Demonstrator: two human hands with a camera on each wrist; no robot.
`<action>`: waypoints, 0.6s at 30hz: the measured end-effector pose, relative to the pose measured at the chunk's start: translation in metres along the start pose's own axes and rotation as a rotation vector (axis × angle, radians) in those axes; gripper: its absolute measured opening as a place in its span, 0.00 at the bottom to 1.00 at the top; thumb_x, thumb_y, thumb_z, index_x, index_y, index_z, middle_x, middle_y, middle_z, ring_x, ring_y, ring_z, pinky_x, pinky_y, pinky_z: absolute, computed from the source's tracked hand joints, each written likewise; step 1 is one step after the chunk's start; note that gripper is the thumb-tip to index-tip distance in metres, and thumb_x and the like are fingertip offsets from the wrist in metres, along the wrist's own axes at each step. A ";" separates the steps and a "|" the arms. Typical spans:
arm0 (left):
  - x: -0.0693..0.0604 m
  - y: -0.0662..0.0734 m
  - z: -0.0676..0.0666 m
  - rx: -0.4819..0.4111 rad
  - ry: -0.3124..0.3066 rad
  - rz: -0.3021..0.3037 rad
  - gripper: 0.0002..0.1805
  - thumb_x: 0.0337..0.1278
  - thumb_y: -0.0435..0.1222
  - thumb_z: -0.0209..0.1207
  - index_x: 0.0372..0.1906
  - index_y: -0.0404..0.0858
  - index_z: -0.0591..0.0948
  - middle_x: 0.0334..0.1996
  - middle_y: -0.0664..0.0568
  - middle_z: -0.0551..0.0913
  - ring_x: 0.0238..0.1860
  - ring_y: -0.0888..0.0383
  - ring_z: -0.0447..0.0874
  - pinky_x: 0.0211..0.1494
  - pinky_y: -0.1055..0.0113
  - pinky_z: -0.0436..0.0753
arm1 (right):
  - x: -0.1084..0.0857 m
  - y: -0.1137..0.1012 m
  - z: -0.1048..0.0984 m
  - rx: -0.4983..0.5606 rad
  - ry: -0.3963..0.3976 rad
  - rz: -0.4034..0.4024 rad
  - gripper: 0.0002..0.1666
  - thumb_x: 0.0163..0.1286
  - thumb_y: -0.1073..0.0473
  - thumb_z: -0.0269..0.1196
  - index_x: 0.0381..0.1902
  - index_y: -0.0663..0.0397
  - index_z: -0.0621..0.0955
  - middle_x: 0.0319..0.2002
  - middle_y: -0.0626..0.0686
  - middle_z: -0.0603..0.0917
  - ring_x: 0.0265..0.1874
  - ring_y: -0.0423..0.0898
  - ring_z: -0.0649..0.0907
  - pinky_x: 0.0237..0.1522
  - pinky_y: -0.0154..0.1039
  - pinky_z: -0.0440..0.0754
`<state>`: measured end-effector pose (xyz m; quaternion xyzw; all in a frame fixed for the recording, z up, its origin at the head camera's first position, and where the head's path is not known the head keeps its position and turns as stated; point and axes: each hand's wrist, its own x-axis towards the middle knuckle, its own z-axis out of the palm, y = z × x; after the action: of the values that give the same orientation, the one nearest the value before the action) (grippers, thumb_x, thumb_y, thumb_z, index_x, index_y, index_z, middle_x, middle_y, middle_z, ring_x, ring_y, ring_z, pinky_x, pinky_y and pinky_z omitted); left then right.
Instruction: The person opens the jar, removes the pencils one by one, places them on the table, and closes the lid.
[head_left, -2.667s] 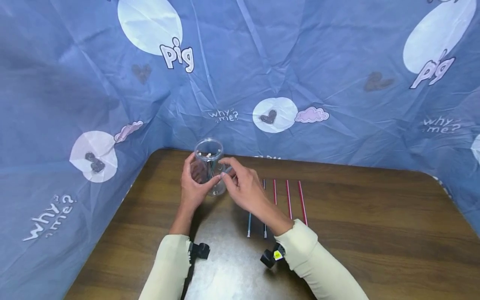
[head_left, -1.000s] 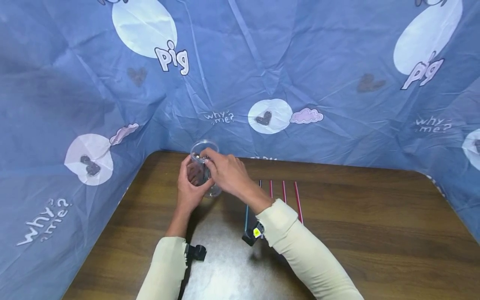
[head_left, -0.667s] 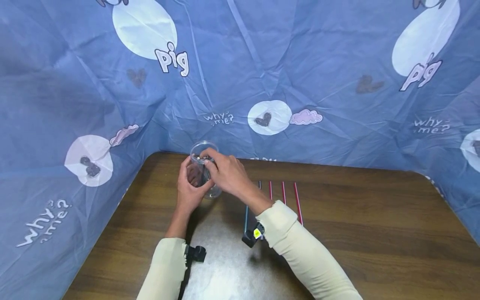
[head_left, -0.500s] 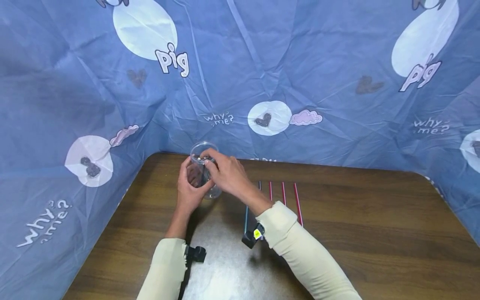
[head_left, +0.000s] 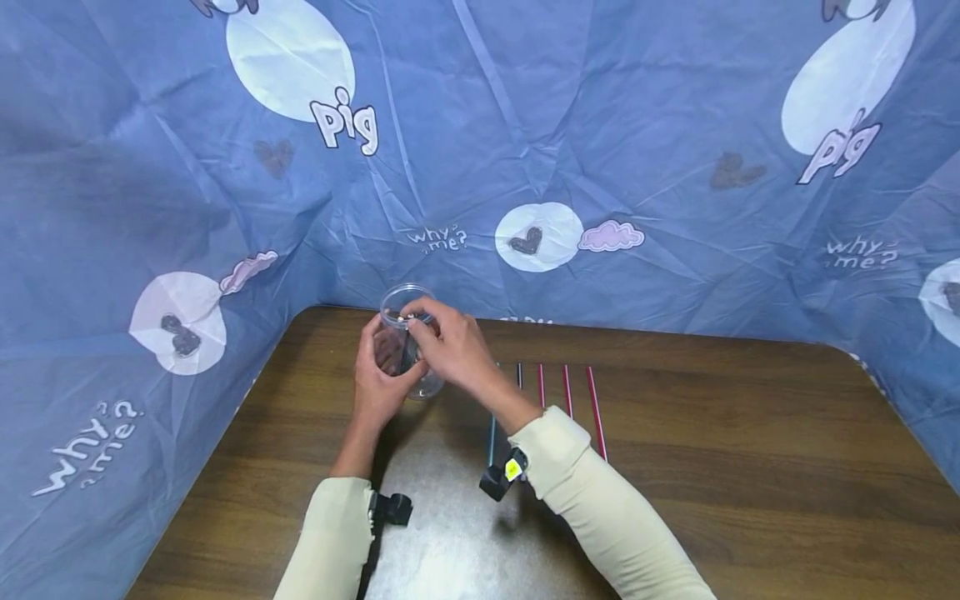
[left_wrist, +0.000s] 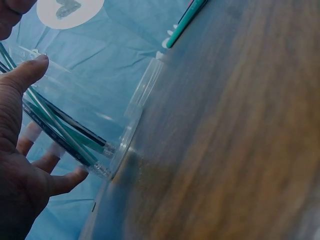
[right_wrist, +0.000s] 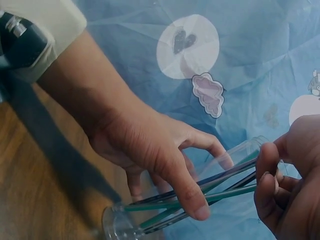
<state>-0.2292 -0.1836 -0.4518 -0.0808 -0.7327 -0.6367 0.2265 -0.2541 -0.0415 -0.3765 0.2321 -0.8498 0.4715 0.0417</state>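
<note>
The person's left hand (head_left: 378, 385) wraps round a clear cup (left_wrist: 87, 100), its thumb on the near side and its fingers spread behind the wall, while the cup stands on the wooden table (head_left: 750, 442) near its far left corner. The right hand (head_left: 459, 348) is bent over the mouth of the cup, index finger and thumb close together at the rim, pinching among the upper ends of the cup's pencils (right_wrist: 231, 192); which single one lies between the fingertips I cannot tell. These teal and dark pencils lean across one another inside, their lower ends near the base. On the table to the right of the cup, partly hidden by the right forearm, lie a teal pencil (head_left: 492, 442), a dark pencil (head_left: 520, 375) and three red pencils (head_left: 568, 392), side by side and apart. Pale sleeves (head_left: 630, 517) cover both forearms, with a small black camera (head_left: 395, 508) at each wrist, and behind the table hangs a creased blue cloth (head_left: 660, 167) printed with "pig" and "why me?"
</note>
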 end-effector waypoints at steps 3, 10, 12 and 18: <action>0.000 0.000 0.000 0.006 0.000 0.002 0.46 0.44 0.24 0.73 0.71 0.34 0.63 0.57 0.29 0.74 0.58 0.35 0.76 0.60 0.40 0.74 | 0.000 -0.001 0.001 0.099 0.004 0.050 0.11 0.73 0.55 0.58 0.49 0.43 0.83 0.18 0.49 0.81 0.13 0.40 0.77 0.17 0.36 0.74; 0.000 -0.001 0.002 0.016 0.004 0.021 0.48 0.42 0.25 0.75 0.71 0.34 0.63 0.57 0.29 0.74 0.59 0.36 0.75 0.62 0.41 0.73 | 0.000 -0.002 0.003 0.208 0.025 0.073 0.11 0.72 0.56 0.58 0.48 0.46 0.84 0.15 0.52 0.79 0.10 0.39 0.74 0.13 0.34 0.71; 0.000 -0.001 0.002 0.016 0.006 0.027 0.48 0.42 0.25 0.75 0.71 0.33 0.63 0.57 0.28 0.74 0.59 0.35 0.75 0.62 0.41 0.73 | 0.000 -0.003 0.003 0.205 0.033 0.054 0.11 0.72 0.55 0.58 0.49 0.47 0.83 0.14 0.51 0.78 0.10 0.39 0.74 0.14 0.34 0.70; -0.001 0.000 0.001 0.027 0.009 0.007 0.48 0.43 0.26 0.75 0.71 0.34 0.63 0.58 0.29 0.74 0.59 0.35 0.75 0.61 0.40 0.73 | 0.001 -0.005 0.004 0.162 0.094 -0.021 0.12 0.72 0.53 0.59 0.50 0.46 0.83 0.13 0.44 0.75 0.14 0.38 0.72 0.19 0.36 0.69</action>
<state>-0.2289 -0.1831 -0.4526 -0.0775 -0.7399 -0.6263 0.2329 -0.2517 -0.0473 -0.3741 0.2211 -0.8034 0.5487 0.0677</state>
